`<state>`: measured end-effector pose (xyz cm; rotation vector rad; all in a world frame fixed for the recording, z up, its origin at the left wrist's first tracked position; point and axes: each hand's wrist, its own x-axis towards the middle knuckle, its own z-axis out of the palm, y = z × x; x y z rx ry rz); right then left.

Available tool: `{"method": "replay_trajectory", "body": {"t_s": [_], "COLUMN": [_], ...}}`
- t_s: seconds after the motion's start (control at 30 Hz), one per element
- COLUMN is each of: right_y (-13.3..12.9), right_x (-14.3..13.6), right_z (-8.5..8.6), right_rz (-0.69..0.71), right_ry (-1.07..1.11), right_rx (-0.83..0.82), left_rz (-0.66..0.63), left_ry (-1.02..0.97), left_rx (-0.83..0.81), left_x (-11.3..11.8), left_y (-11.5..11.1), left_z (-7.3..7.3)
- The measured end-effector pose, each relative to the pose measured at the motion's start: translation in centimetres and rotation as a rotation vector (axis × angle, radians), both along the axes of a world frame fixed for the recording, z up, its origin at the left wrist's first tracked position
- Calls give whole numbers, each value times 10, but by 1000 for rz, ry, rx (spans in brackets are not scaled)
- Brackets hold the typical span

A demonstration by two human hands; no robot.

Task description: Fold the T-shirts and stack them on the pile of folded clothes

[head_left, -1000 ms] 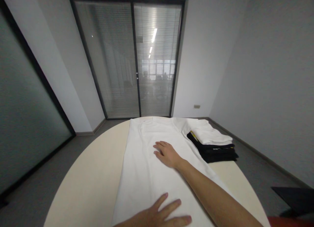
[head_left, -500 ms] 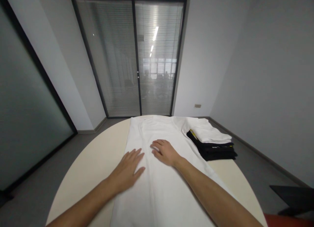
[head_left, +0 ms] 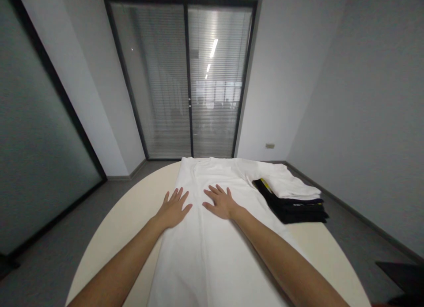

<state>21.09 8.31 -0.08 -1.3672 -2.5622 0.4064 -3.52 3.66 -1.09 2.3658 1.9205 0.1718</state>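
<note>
A white T-shirt point(head_left: 232, 254) lies spread along the table, its left side folded inward with a long edge running lengthwise. My left hand point(head_left: 172, 209) rests on the folded strip near the shirt's left edge, fingers spread. Just right of that long edge, my right hand point(head_left: 221, 202) lies on the fabric with its fingers spread too. Neither hand grips anything. On the right, the shirt's sleeve point(head_left: 285, 181) stretches over a stack of black folded clothes point(head_left: 294, 212), which shows a bit of yellow.
The round cream table point(head_left: 132, 210) curves away on both sides. Beyond it stands a glass door point(head_left: 165, 86) with blinds, and a grey wall point(head_left: 371, 99) rises to the right. A dark object point(head_left: 400, 278) sits low at the right edge.
My left hand has shifted slightly forward on the shirt, its fingers more widely spread. My right hand's fingers have also fanned out. The view has tilted a little.
</note>
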Motion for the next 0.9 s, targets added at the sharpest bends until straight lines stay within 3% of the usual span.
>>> {"method": "replay_trajectory", "body": {"t_s": [0.2, 0.33, 0.43, 0.53, 0.6, 0.67, 0.8, 0.9], "right_y": [17, -7, -52, -108, -140, -163, -183, -188], "right_x": [-13, -23, -33, -40, -42, -44, -49, -55], "right_z": [3, 17, 30, 32, 21, 3, -36, -49], "right_rz": [-11, 51, 261, 676, 876, 944, 889, 840], "right_ry": [-23, 4, 99, 142, 136, 98, 62, 20], "right_rx": [30, 222, 274, 155, 123, 184, 321, 296], "left_rz": [22, -16, -39, -47, -47, -51, -46, -49], "left_ry": [-12, -40, -60, -77, -80, -78, -72, -73], "left_rx": [52, 102, 107, 100, 96, 94, 102, 112], "left_x": [-8, -14, -16, -17, -17, -18, -18, -18], "left_y": [10, 5, 3, 3, 4, 5, 5, 4], "left_z": [-2, -7, -8, -10, -11, -12, -13, -13]}}
